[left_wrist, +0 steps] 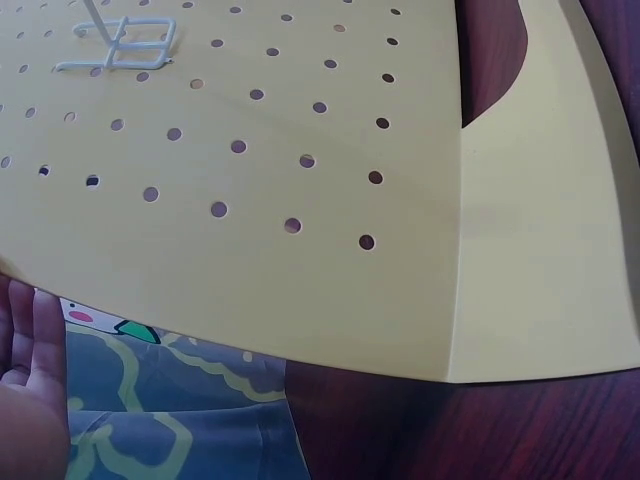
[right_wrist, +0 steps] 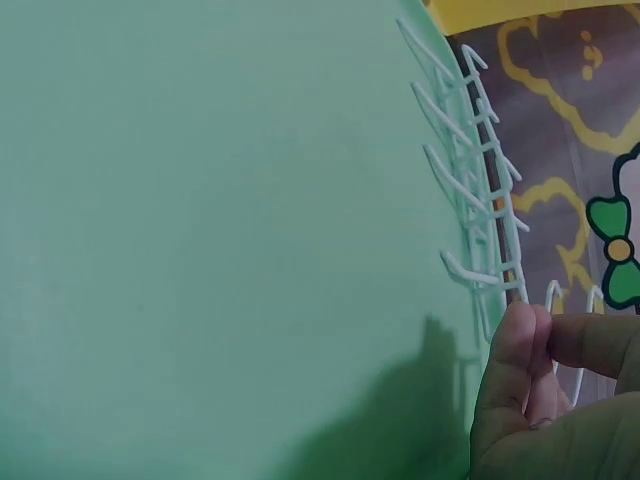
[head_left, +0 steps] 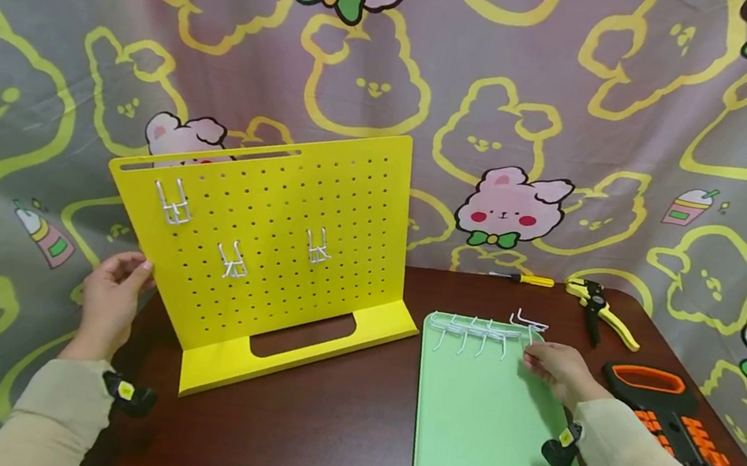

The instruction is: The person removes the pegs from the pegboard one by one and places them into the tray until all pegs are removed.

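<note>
A yellow pegboard [head_left: 280, 284] stands on an L-shaped base at the left of the table, with three white wire hooks fixed to its face, one of them the upper-left hook [head_left: 174, 211]. My left hand [head_left: 111, 300] grips the board's left edge, thumb at the front; its other fingers are partly hidden. Over the far right corner of a green tray [head_left: 481, 439], my right hand [head_left: 562, 371] pinches a white wire hook [head_left: 529, 323] between thumb and fingers. Several more white hooks [head_left: 474, 330] lie in a row along the tray's far end, beside that hand.
Behind the tray lie a yellow-handled screwdriver [head_left: 535, 280] and yellow-black wire strippers [head_left: 596, 304]. A black and orange tool case [head_left: 649, 387] sits on the right, partly under my right forearm. A patterned curtain [head_left: 385, 51] hangs behind the dark wooden table [head_left: 286, 444].
</note>
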Available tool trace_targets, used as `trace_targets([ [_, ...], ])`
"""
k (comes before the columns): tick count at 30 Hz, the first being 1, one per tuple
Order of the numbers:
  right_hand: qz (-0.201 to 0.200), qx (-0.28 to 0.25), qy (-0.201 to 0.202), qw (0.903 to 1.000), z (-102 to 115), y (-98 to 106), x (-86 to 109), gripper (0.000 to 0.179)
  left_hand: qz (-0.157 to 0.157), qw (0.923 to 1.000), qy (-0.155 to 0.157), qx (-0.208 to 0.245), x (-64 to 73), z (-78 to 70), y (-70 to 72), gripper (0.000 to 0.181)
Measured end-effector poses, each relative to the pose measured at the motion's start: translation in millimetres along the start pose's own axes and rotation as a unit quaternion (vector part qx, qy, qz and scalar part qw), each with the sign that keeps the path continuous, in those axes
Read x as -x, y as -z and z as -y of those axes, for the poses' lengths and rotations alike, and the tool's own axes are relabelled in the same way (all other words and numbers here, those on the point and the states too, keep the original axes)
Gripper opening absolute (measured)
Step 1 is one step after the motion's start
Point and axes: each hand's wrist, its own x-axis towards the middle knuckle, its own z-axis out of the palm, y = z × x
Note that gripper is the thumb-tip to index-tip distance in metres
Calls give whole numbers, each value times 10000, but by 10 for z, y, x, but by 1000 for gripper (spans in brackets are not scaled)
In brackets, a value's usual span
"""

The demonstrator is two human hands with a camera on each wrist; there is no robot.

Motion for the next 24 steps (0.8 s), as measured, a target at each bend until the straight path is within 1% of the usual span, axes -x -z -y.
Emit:
trace_targets([
  [4, -131, 75, -137, 9998, -15, -43, -8, 19, 21, 10000, 26, -36, -2, 6, 4, 6],
  [8, -260, 17, -282, 9993, -20, -70, -7, 16, 30, 10000, -26, 22, 0, 15, 4, 6],
  [10, -244, -7, -292, 9993, -20, -70, -4, 16, 29, 9999, -57, 89, -3, 20, 4, 7],
  [12, -186, 23, -272, 9995, -17, -67, -4, 17, 26, 9999, -73, 65, -8, 21, 5, 7],
  [19, -40, 544, -179, 9984, -32, -45, 2, 17, 75, 9995, -93, -299, -9, 30, 17, 4],
  [24, 3, 770, -116, 9970, -22, -51, 9, 19, 80, 9997, -14, -222, -6, 26, 16, 5],
])
